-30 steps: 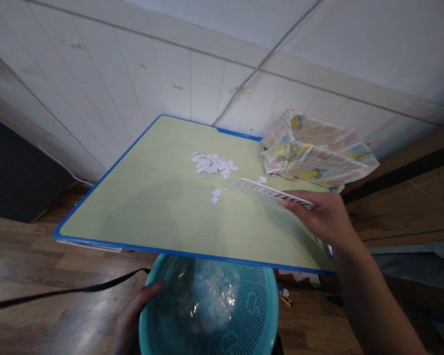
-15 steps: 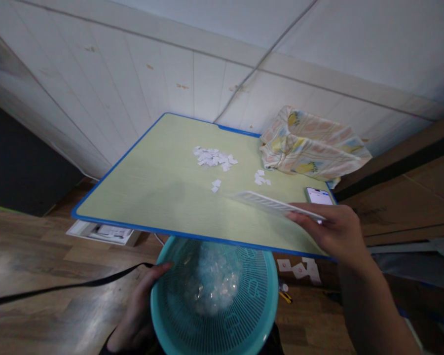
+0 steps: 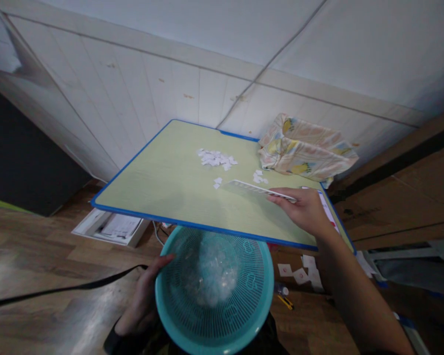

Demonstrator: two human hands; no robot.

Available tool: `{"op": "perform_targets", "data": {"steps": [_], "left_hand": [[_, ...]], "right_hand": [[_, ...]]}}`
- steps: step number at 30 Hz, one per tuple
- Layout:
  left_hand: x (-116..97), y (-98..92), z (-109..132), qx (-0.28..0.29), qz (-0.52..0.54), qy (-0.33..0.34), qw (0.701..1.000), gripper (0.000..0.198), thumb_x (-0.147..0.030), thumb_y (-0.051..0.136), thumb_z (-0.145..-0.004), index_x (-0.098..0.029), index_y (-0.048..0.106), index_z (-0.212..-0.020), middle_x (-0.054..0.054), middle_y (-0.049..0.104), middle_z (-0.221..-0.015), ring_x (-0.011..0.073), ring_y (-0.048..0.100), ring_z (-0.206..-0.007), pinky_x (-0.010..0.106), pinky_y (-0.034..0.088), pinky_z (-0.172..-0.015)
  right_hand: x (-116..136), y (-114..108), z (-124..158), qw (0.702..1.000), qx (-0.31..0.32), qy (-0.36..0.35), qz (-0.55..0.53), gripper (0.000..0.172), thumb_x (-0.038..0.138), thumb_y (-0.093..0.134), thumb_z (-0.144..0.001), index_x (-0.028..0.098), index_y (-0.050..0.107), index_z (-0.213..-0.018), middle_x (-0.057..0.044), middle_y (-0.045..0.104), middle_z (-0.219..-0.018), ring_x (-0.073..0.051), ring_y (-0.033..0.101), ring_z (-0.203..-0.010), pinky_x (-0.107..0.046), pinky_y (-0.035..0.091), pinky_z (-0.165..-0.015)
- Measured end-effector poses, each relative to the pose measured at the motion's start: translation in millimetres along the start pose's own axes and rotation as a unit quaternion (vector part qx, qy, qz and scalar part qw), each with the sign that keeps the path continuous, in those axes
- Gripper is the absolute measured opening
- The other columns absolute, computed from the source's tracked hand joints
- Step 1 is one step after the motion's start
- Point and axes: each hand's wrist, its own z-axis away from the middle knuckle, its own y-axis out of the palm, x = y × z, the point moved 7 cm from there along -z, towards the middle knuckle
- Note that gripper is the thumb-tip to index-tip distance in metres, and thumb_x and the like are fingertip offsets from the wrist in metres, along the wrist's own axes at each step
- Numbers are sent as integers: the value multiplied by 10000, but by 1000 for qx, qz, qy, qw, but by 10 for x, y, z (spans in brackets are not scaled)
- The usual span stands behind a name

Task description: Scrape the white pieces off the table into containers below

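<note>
My left hand (image 3: 142, 301) grips the rim of a teal perforated basket (image 3: 251, 281), held just below the near edge of a low green table with a blue border (image 3: 163, 182). A crumpled clear plastic bag with white bits (image 3: 214, 268) lies in the basket. My right hand (image 3: 305, 212) is closed on the end of a white slotted plastic strip (image 3: 251, 188), which reaches out left over the tabletop. A pile of small white paper pieces (image 3: 216, 158) lies further back, with two small clusters (image 3: 259, 177) near the strip.
A folded patterned cloth (image 3: 307, 153) sits at the table's back right, against the white panelled wall. A phone (image 3: 325, 207) lies partly hidden behind my right hand. On the wooden floor are paper scraps (image 3: 299, 273), a small yellow tool (image 3: 285, 301), a black strap (image 3: 59, 291) and a flat box (image 3: 114, 227).
My right hand with the strip pulled toward the near edge and then moved back out over the table. The basket stayed under the edge, and the view shifted slightly.
</note>
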Motion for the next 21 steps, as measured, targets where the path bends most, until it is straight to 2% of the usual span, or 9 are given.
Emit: {"op": "perform_targets", "data": {"steps": [7, 9, 12, 14, 17, 21], "left_hand": [[-34, 76, 23, 15, -15, 27, 999, 139, -155, 618, -840, -84, 727, -790, 106, 767, -663, 208, 699, -526, 302, 587, -542], [-41, 111, 40, 21, -10, 29, 999, 129, -151, 626, -827, -79, 731, -805, 114, 770, -674, 214, 699, -521, 303, 586, -535], [-46, 142, 68, 23, -7, 32, 999, 188, -146, 637, -807, -55, 738, -936, 116, 773, -686, 229, 706, -520, 313, 589, -535], [-44, 148, 79, 22, -10, 32, 999, 243, -149, 635, -806, -44, 731, -1002, 120, 777, -705, 242, 717, -543, 329, 598, -562], [-43, 143, 82, 18, -11, 33, 999, 186, -154, 623, -814, -53, 741, -915, 127, 775, -707, 245, 722, -565, 324, 597, -565], [-45, 134, 66, 28, -12, 37, 999, 118, -142, 635, -802, -84, 738, -794, 104, 765, -670, 221, 710, -547, 292, 584, -534]], "right_hand": [[368, -176, 469, 998, 60, -14, -24, 203, 248, 621, -887, 277, 752, -1040, 1, 763, -995, -191, 742, -874, -289, 604, -765], [394, -231, 529, 999, 42, -16, -17, 187, 263, 629, -881, 285, 757, -1015, 6, 766, -971, -194, 747, -837, -290, 613, -727], [370, -317, 593, 1000, -1, -10, 12, 164, 298, 642, -871, 276, 768, -974, -5, 772, -916, -207, 750, -754, -302, 617, -657], [347, -332, 641, 1000, -1, -7, 24, 167, 306, 640, -873, 272, 768, -974, -9, 773, -895, -211, 748, -725, -304, 613, -623], [341, -324, 721, 1000, 25, -5, 9, 181, 288, 631, -881, 283, 760, -1007, -4, 772, -912, -208, 748, -737, -300, 611, -623], [397, -302, 807, 997, 69, -4, -31, 213, 261, 635, -879, 295, 747, -1057, 2, 765, -976, -208, 748, -819, -299, 621, -696]]}}
